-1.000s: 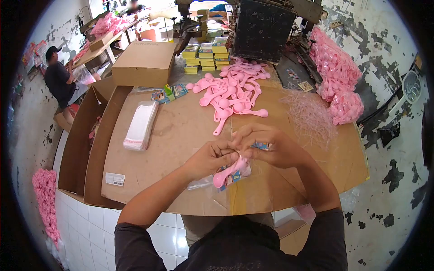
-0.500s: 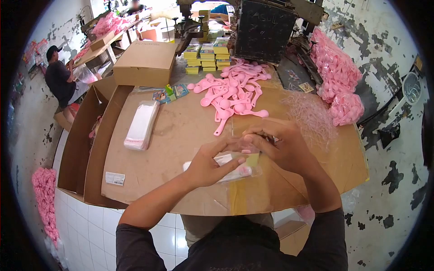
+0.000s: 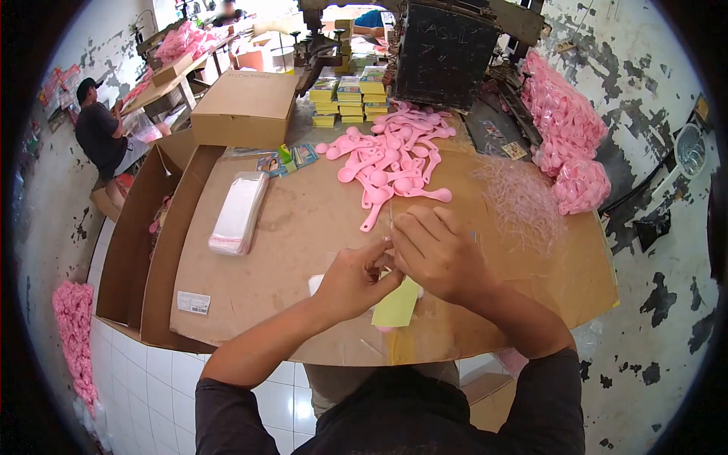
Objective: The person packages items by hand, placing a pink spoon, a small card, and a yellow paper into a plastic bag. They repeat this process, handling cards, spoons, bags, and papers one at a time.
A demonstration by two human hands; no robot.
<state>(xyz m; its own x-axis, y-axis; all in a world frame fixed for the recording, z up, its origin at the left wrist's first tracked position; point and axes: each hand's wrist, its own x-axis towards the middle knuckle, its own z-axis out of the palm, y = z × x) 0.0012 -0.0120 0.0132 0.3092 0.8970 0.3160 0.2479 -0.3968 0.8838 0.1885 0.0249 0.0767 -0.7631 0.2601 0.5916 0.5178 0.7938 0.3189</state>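
My left hand [image 3: 355, 279] and my right hand [image 3: 436, 254] meet over the near middle of the table, fingers pinched together at the top of a small clear plastic bag. A pale yellow-green card [image 3: 396, 303] hangs below the fingers, seemingly inside the bag, with a bit of pink at its lower edge. Above the right fingertips a thin pale strip [image 3: 391, 216] stands up. Partly covered by my left hand is a white stack [image 3: 315, 283]. Beyond the hands lies a heap of pink measuring spoons [image 3: 387, 155].
A stack of clear bags [image 3: 239, 212] lies to the left, near a cardboard box [image 3: 244, 106]. Stacked yellow-edged cards [image 3: 349, 98] stand behind the spoons. Tangled clear strips [image 3: 523, 199] and bagged pink spoons [image 3: 582, 182] lie right. A person [image 3: 100, 129] sits far left.
My right hand has moved left and down, to meet my left hand. The yellow-green card has come up off the table and now hangs below the fingers.
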